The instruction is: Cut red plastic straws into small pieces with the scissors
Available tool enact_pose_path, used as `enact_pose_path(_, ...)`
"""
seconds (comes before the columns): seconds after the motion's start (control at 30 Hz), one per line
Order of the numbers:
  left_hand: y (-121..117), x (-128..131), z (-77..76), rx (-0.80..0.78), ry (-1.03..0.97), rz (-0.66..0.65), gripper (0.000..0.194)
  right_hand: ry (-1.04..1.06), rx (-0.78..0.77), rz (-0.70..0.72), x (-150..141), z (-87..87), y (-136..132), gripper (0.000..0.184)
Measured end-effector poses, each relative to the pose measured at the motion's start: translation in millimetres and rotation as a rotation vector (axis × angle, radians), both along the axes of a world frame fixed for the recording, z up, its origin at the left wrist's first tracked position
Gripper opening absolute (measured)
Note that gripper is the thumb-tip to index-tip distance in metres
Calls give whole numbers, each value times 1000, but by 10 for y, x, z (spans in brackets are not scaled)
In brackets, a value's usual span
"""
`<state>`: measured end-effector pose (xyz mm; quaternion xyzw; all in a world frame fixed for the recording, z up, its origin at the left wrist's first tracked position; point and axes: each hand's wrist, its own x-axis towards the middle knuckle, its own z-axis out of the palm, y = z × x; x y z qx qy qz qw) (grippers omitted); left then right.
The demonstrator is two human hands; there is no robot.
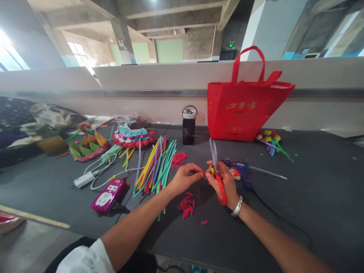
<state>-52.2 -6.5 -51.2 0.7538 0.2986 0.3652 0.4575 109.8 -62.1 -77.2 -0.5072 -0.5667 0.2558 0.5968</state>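
My left hand is closed, its thumb and forefinger pinching a small red strip. Close against it, my right hand holds scissors with orange-red handles, blades pointing up and away from me. The right fingertips also meet the red strip; whether they grip it too, I cannot tell. One pile of small red pieces lies below my hands, and a second red pile is beyond my left hand. Coloured pipe cleaners lie in a bundle left of it. A blue glue gun rests right of my right hand.
Behind stand a dark bottle and a red bag. Leftward are a purple case, a white charger with cable, and flower-like crafts. The glue gun's black cord runs along the right.
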Motion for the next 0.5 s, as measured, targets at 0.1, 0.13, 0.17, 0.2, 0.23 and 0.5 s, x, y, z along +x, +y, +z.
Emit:
enact_pose_path(0.1, 13, -17, 14, -23, -42, 63, 11, -31, 30, -12, -21, -6, -15, 32)
enact_pose_path(0.13, 28, -29, 22, -43, -56, 77, 10, -31, 31, -15, -26, -7, -19, 32)
enact_pose_path(0.17, 42, -41, 31, -64, -65, 87, 10, -28, 28, -19, -28, -8, -22, 32)
enact_pose_path(0.2, 55, -51, 40, -80, -64, 88, 9, -27, 22, -21, -27, -9, -23, 32)
enact_pose_path(0.23, 63, -58, 47, -87, -54, 81, 8, -31, 20, -23, -26, -10, -23, 33)
enact_pose_path(0.5, -3, -10, 25, -137, -32, 22, 5, -90, 57, -18, -77, -27, -21, 32)
